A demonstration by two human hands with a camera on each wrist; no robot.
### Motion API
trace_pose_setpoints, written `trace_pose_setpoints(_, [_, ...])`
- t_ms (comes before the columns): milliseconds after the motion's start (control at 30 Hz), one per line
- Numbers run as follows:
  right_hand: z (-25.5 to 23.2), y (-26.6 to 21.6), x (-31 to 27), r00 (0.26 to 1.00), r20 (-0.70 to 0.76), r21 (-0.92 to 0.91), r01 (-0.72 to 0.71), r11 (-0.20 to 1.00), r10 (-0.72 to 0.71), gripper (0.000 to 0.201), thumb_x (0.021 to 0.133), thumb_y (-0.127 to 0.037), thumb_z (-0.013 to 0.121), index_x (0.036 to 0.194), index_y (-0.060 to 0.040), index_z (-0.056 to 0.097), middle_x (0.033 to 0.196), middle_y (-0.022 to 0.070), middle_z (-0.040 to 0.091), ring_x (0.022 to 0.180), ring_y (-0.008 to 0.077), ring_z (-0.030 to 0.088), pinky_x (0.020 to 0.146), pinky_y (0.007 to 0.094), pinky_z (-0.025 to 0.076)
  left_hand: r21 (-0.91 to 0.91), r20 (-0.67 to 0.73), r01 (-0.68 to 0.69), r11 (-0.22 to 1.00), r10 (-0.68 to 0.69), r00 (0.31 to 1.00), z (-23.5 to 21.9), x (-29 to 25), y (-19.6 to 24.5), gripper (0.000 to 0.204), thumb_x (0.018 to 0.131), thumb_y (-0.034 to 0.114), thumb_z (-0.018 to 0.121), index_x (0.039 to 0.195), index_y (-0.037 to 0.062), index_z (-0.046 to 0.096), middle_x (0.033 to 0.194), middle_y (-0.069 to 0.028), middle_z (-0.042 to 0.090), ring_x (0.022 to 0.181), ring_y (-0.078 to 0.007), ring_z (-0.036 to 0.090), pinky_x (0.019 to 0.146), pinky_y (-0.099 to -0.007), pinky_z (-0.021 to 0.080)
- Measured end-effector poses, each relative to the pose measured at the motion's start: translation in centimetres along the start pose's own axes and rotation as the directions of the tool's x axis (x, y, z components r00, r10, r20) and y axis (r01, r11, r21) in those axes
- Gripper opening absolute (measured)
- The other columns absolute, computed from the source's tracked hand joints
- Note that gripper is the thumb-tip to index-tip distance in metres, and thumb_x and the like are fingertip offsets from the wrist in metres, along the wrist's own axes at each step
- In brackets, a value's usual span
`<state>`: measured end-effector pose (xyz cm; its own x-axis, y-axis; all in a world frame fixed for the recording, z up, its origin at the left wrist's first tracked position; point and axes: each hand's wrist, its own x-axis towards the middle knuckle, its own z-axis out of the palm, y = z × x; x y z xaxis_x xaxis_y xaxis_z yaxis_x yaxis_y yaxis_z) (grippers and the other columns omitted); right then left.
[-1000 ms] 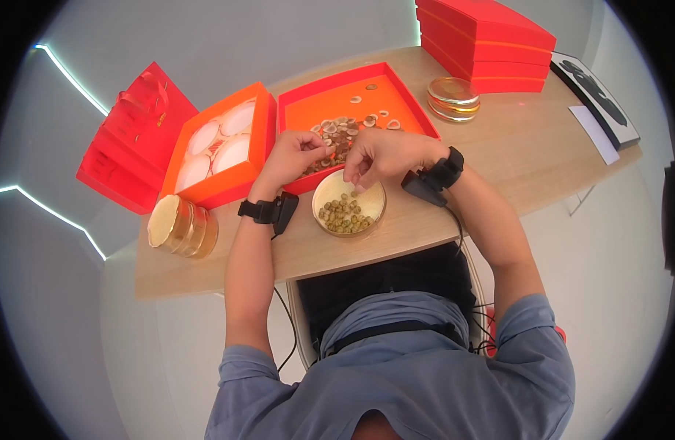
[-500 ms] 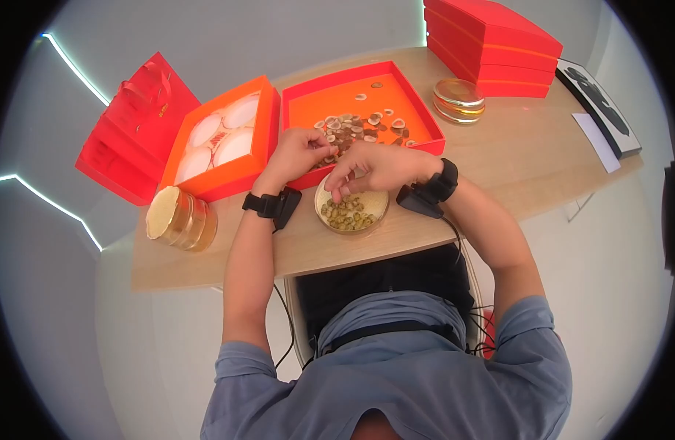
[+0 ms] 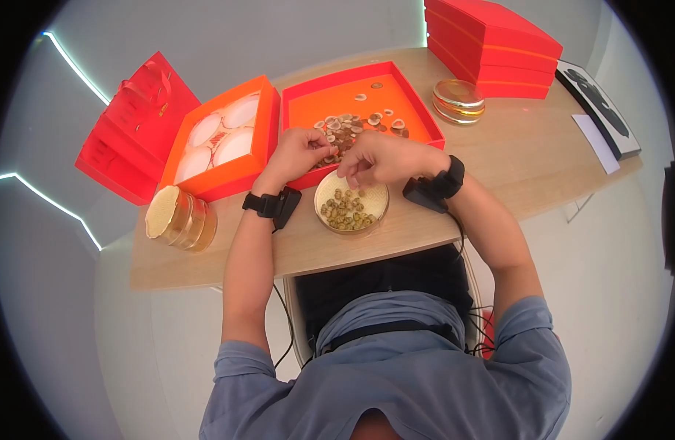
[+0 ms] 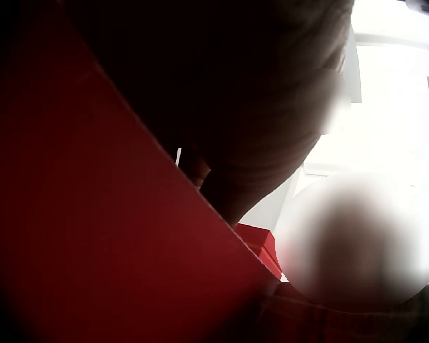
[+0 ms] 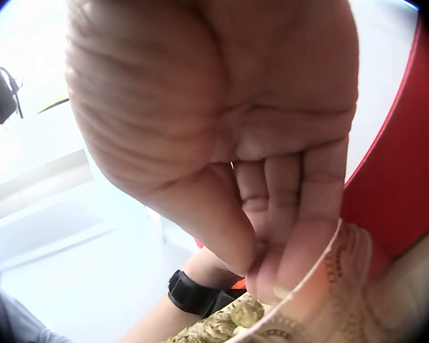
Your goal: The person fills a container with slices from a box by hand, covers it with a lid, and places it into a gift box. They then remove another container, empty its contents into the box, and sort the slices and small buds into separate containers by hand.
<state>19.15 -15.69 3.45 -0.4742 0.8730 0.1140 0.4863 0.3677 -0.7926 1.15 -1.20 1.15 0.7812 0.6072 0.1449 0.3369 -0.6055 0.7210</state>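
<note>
In the head view my right hand (image 3: pixel 378 158) hovers over the far side of a round clear tub (image 3: pixel 378 189) with a cream bottom. Dried green buds (image 3: pixel 345 214) are heaped in the tub's near half. The right wrist view shows the right thumb pressed to curled fingertips just inside the tub's rim (image 5: pixel 311 275), a small pale bit showing at the tips. My left hand (image 3: pixel 297 155) reaches over the near wall of a shallow red tray (image 3: pixel 297 117). Its thumb and forefinger meet beside a pile of dried slices (image 3: pixel 345 130); I cannot tell whether they hold one.
An orange-red box (image 3: pixel 268 139) with round white discs stands left of the tray, before a red gift bag (image 3: pixel 143 110). A gold jar (image 3: pixel 182 218) is at the near left. Gold round tins (image 3: pixel 458 101) and stacked red boxes (image 3: pixel 502 51) stand at the back right.
My right hand went down and left to the buds, then came back up and right to the tub's far side. The left hand keeps its place at the slices.
</note>
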Motion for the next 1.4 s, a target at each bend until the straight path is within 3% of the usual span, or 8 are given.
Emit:
trace_pose_setpoints(267, [0.3,0.0,0.2,1.0,-0.022,0.136,-0.013,0.991,0.016,0.02,0.086,0.005,0.056,0.104,0.0073,0.065,0.084,0.0086,0.068,0.078,0.015,0.067,0.071,0.0279,0.056,-0.036,0.01,-0.004,0.999,0.005,1.0,0.1,-0.1,0.4,0.011,0.083,0.01,0.073,0.085,-0.0009,0.072,0.069,-0.0051,0.068,0.063,-0.0082,0.061,0.057,-0.0254,0.049])
trace_pose_setpoints(367, [-0.1,0.9,0.4,0.975,-0.224,0.049,0.003,0.999,0.008,0.02,0.083,0.005,0.059,0.102,0.0051,0.066,0.083,0.0083,0.068,0.075,0.0141,0.065,0.07,0.0286,0.054,-0.072,-0.001,-0.014,0.997,0.014,1.0,0.0,-0.2,0.6,0.013,0.083,0.008,0.073,0.091,-0.0021,0.07,0.074,-0.0046,0.069,0.067,-0.0084,0.063,0.06,-0.0243,0.05])
trace_pose_setpoints(467, [-0.2,1.1,0.7,0.912,-0.405,-0.11,0.027,0.994,-0.07,0.024,0.08,0.004,0.063,0.103,0.0014,0.066,0.082,0.0084,0.067,0.073,0.0143,0.064,0.07,0.0293,0.052,-0.3,0.053,0.007,0.954,0.009,0.999,-0.5,-0.8,2.0,0.018,0.085,0.007,0.072,0.101,-0.0009,0.068,0.077,-0.0025,0.07,0.066,-0.0058,0.061,0.062,-0.0207,0.049])
trace_pose_setpoints(633, [0.4,0.8,1.0,0.861,-0.477,-0.149,0.116,0.982,-0.174,0.02,0.078,0.003,0.068,0.098,-0.0009,0.067,0.085,0.0112,0.066,0.078,0.0199,0.064,0.07,0.0313,0.052,-0.417,0.088,0.018,0.909,0.021,0.996,-0.1,-0.9,2.7,0.031,0.088,0.009,0.07,0.116,0.0007,0.061,0.08,-0.0023,0.07,0.07,-0.0051,0.061,0.063,-0.0199,0.049])
trace_pose_setpoints(767, [0.6,1.1,1.3,0.833,-0.496,-0.146,0.197,0.97,-0.244,0.019,0.078,0.0,0.07,0.097,-0.0013,0.067,0.084,0.011,0.065,0.076,0.0205,0.063,0.069,0.0313,0.051,-0.416,0.107,0.023,0.909,0.024,0.994,0.1,-1.5,4.1,0.036,0.09,0.013,0.069,0.122,0.0013,0.059,0.08,-0.0018,0.07,0.071,-0.0054,0.062,0.064,-0.0203,0.049])
trace_pose_setpoints(900, [0.5,0.7,1.0,0.881,-0.441,-0.1,0.139,0.985,-0.169,0.019,0.079,0.001,0.069,0.098,-0.0002,0.068,0.083,0.0081,0.067,0.075,0.0149,0.063,0.069,0.0281,0.052,-0.385,0.081,0.021,0.923,0.011,0.997,0.2,-1.8,4.2,0.032,0.093,0.019,0.065,0.12,0.0017,0.061,0.079,-0.0019,0.069,0.071,-0.0055,0.061,0.064,-0.02,0.048])
trace_pose_setpoints(1267, [-0.2,0.6,0.1,0.997,-0.062,0.177,-0.022,0.984,0.034,0.016,0.08,-0.001,0.07,0.096,0.0024,0.07,0.086,0.006,0.071,0.078,0.0094,0.066,0.074,0.0244,0.053,-0.187,-0.034,0.054,0.981,-0.061,0.998,-1.2,-0.4,0.9,0.016,0.093,0.016,0.064,0.098,0.0017,0.071,0.069,0.0024,0.062,0.061,-0.0047,0.054,0.056,-0.0211,0.044])
trace_pose_setpoints(1400, [-0.6,1.1,0.3,0.953,-0.281,0.154,-0.073,0.985,0.115,0.015,0.084,-0.004,0.068,0.097,0.0039,0.07,0.085,0.0068,0.072,0.078,0.0099,0.066,0.073,0.0248,0.053,-0.038,-0.02,0.043,0.998,-0.044,0.999,-1.1,-0.9,1.4,0.014,0.088,0.011,0.068,0.094,-0.0013,0.07,0.069,0.0009,0.063,0.059,-0.0055,0.054,0.056,-0.0221,0.045])
